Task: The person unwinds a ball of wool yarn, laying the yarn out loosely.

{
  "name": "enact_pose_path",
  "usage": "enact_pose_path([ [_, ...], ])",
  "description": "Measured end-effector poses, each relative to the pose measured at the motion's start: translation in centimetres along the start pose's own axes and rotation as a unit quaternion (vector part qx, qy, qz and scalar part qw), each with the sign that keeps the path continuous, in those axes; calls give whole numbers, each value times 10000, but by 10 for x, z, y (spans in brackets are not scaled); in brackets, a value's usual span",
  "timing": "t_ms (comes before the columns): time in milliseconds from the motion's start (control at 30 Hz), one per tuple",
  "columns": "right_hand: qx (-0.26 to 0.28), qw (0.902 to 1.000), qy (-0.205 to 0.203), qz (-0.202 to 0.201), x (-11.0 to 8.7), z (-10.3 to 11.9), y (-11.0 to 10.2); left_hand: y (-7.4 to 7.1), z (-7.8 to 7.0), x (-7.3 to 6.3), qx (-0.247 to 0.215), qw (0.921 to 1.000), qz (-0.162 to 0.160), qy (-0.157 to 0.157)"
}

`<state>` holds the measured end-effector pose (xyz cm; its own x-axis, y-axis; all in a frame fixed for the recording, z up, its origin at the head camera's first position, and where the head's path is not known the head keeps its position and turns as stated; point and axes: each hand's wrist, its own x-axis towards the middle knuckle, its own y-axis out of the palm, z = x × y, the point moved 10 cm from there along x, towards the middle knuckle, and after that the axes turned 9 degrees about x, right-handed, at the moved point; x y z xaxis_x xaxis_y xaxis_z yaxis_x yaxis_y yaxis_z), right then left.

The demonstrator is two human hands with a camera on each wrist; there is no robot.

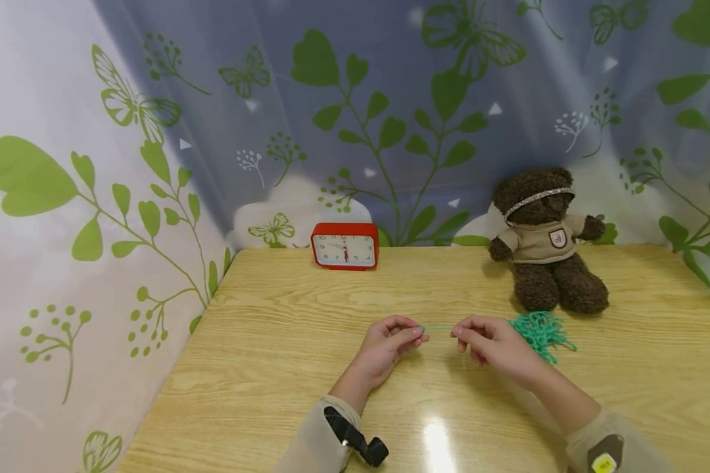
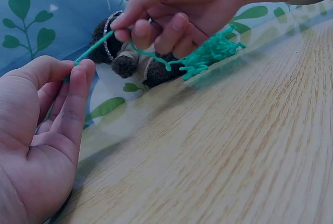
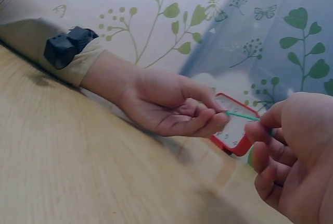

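A strand of green yarn (image 1: 438, 328) is stretched level between my two hands above the table. My left hand (image 1: 387, 348) pinches one end of it between thumb and fingertips. A short way along, my right hand (image 1: 494, 345) pinches the same strand with thumb and index finger. From the right hand the yarn runs on to a loose, tangled green heap (image 1: 541, 335), which lies on the table just beyond that hand. The left wrist view shows the strand (image 2: 96, 47) and the heap (image 2: 210, 54) clearly. In the right wrist view the strand (image 3: 243, 115) crosses in front of the clock.
A red alarm clock (image 1: 345, 246) stands at the table's back edge, left of centre. A dark brown teddy bear (image 1: 544, 243) in a beige top sits behind the yarn heap. A curtain (image 1: 355, 118) with leaves and butterflies hangs behind the wooden table (image 1: 260, 341).
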<state>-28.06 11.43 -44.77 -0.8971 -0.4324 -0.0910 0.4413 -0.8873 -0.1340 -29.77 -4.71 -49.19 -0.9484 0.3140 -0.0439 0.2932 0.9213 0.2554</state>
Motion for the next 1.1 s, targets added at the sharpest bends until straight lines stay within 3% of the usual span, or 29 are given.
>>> enact_pose_path([
  [267,32,9982,-425,-421,-2,15,-19,0,2,0,-29,10000,14,-28],
  [700,176,9935,-735,-850,-8,31,-44,0,-2,-1,-139,9999,-26,-78],
  [1100,345,9908,-900,-950,-13,40,-57,-2,0,0,-171,9998,-57,-118],
])
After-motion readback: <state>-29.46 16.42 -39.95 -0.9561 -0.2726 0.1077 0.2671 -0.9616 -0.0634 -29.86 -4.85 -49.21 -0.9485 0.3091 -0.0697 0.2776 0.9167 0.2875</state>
